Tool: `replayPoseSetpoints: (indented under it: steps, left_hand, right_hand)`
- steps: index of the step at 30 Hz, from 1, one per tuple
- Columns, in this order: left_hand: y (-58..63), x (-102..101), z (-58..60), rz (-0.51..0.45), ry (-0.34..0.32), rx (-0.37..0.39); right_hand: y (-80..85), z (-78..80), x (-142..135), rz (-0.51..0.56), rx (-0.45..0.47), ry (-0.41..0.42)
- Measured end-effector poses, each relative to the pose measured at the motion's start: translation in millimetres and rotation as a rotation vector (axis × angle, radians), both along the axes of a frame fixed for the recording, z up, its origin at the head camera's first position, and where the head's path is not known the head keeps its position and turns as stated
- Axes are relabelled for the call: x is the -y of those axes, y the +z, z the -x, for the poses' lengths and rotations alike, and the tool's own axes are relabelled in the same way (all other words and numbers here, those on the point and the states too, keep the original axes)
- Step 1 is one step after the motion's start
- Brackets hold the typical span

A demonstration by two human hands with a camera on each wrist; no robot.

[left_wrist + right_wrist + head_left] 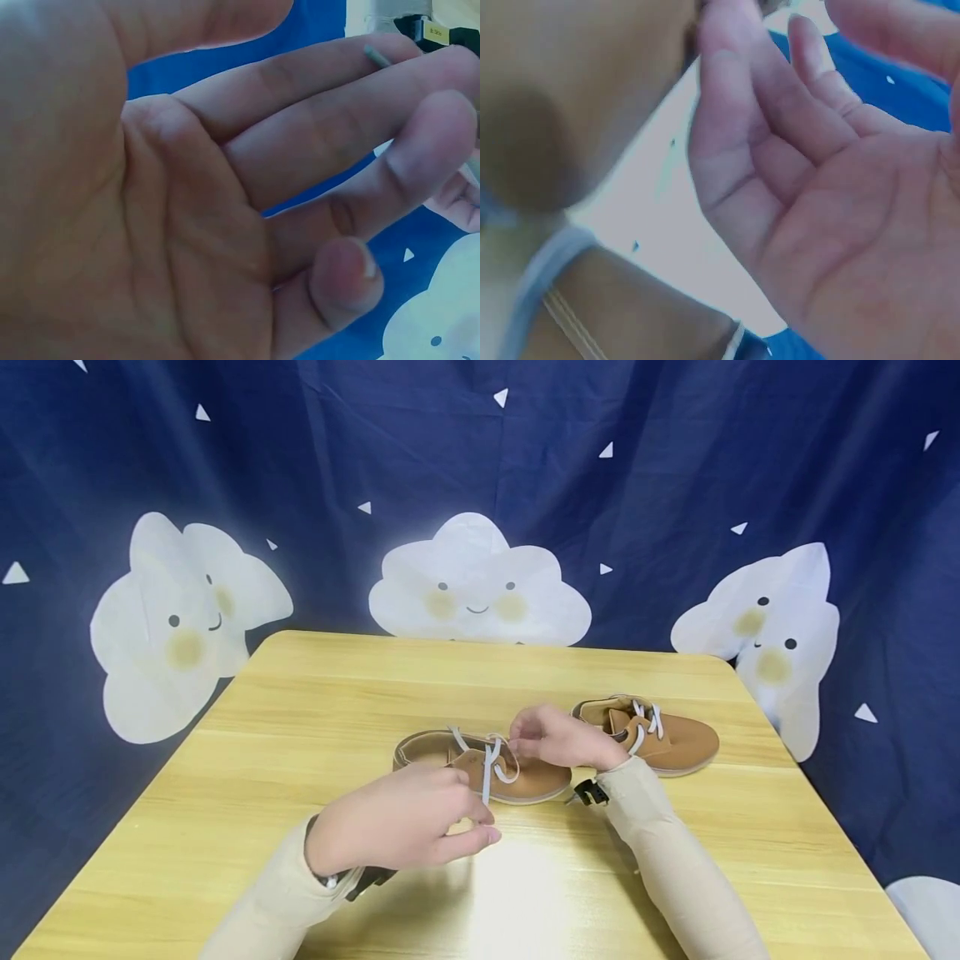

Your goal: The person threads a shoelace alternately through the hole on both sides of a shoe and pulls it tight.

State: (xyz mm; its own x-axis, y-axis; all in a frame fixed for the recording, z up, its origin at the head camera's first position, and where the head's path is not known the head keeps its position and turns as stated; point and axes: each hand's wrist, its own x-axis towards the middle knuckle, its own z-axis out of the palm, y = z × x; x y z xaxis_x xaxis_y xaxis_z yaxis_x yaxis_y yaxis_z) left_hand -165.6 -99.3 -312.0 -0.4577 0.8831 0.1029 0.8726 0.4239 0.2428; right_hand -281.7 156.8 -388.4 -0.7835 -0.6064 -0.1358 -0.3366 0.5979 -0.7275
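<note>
Left hand (405, 818) pinches lace (487, 777) between fingers; strand runs straight, probably held taut to clear brown shoe (543, 779). Right hand (558, 739) over toe, fingers bent (whether gripping lace, can't tell from here). Brown shoe upright on table (255, 760), toe rightward; left hand hides part of heel side. Second shoe (686, 745) just behind right wrist, crowding it. Cloud-print curtain (420, 443) beyond.

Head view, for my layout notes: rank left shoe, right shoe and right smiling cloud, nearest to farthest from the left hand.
1. Left shoe: just beyond the left hand.
2. Right shoe: farther right.
3. Right smiling cloud: on the backdrop.
</note>
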Motion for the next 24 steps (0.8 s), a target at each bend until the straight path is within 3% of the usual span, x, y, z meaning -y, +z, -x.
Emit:
replayPoseSetpoints:
  steps: [5, 11, 15, 24]
  left_hand:
    - [1.6, 2, -5.8, 0.024, 0.011, -0.014]
    - [5.6, 8, -11.6, 0.019, 0.023, -0.035]
    - [11.1, 14, -15.4, 0.0, 0.029, -0.045]
    - [20.6, 27, -20.7, -0.03, 0.066, -0.031]
  right_hand:
    - [-2.5, -0.1, 4, 0.129, 0.145, 0.008]
    - [0.8, -1.4, 8, 0.257, 0.12, -0.072]
    - [2.9, -1.1, 9, 0.266, 0.081, -0.085]
    - [3.8, 0.3, 5, 0.349, 0.211, -0.069]
